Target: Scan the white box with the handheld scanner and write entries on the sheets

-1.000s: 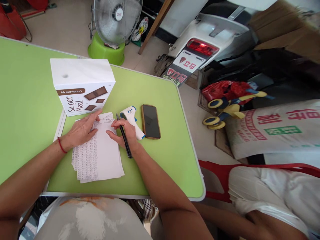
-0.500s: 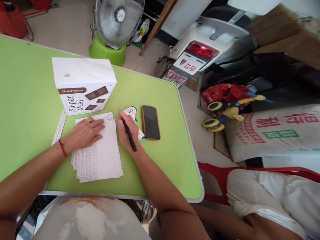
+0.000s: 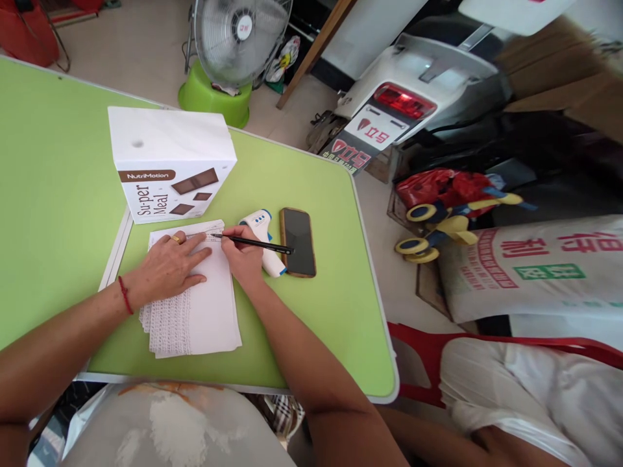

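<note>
A stack of white paper sheets lies on the green table, its left side covered with rows of small writing. My left hand rests flat on the upper part of the stack, fingers spread. In my right hand a black pen is gripped between thumb and fingers. Its tip meets the top sheet near the upper edge, just right of my left fingertips, and its back end points right, over the phone. Just beyond my right hand lies a white and blue handheld thermometer.
A white box stands behind the papers. A dark phone lies right of the thermometer. Past the table are a fan on a green stool, a white scooter, a large sack and a seated person.
My right hand has turned the pen from pointing back along the wrist to lying almost level, tip on the paper. My left hand stays on the stack. The view has shifted slightly.
</note>
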The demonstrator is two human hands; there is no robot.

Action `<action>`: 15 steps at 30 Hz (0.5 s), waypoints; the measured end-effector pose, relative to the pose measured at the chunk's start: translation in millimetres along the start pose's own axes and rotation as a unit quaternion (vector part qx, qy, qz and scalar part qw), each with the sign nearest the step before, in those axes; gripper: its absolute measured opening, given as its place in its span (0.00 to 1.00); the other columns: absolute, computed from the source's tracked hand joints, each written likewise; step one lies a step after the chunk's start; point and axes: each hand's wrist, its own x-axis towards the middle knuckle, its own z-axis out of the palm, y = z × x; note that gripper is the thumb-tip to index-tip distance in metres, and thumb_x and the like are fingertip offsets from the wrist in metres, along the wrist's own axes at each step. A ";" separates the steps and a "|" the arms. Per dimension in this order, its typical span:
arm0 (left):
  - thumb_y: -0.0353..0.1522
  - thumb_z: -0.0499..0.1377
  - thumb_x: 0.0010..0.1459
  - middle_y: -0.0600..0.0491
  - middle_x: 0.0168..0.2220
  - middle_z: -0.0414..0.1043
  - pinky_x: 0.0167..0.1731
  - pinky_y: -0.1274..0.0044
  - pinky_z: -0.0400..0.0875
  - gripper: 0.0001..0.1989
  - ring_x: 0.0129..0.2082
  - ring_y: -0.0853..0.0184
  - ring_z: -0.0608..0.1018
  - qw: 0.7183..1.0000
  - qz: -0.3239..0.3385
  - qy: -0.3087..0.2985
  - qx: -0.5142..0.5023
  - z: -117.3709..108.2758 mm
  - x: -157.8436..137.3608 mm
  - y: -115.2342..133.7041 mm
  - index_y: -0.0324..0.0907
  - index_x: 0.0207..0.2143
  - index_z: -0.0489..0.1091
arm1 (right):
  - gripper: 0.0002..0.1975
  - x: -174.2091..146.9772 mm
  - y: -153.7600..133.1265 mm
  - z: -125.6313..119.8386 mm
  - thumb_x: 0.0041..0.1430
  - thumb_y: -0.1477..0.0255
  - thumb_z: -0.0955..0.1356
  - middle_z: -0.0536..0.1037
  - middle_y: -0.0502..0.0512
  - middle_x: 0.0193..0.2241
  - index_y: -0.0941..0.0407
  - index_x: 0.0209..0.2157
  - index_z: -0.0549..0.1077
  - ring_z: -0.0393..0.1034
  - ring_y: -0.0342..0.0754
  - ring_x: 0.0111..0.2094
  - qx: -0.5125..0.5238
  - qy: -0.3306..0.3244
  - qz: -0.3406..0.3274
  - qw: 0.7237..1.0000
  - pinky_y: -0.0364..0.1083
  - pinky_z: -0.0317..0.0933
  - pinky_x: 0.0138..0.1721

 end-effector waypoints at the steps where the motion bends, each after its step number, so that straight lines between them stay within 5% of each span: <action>1: 0.42 0.55 0.61 0.48 0.62 0.56 0.46 0.64 0.66 0.23 0.50 0.52 0.66 1.000 -0.001 -0.002 0.000 -0.1 0.0 0.3 0.43 0.56 0.62 | 0.06 -0.1 0.1 0.3 0.42 0.69 0.66 0.71 0.46 0.20 0.55 0.25 0.69 0.63 0.42 0.22 -0.005 0.010 -0.001 1.000 0.44 0.60 0.25; 15: 0.42 0.57 0.60 0.41 0.57 0.55 0.41 0.64 0.67 0.22 0.44 0.53 0.70 1.000 -0.021 0.001 0.000 -3.5 -1.2 1.6 0.46 0.55 0.63 | 0.03 -2.8 5.5 -2.2 0.48 0.71 0.65 0.70 0.45 0.19 0.54 0.23 0.68 0.62 0.41 0.22 -0.067 -0.013 -0.075 0.995 0.43 0.58 0.25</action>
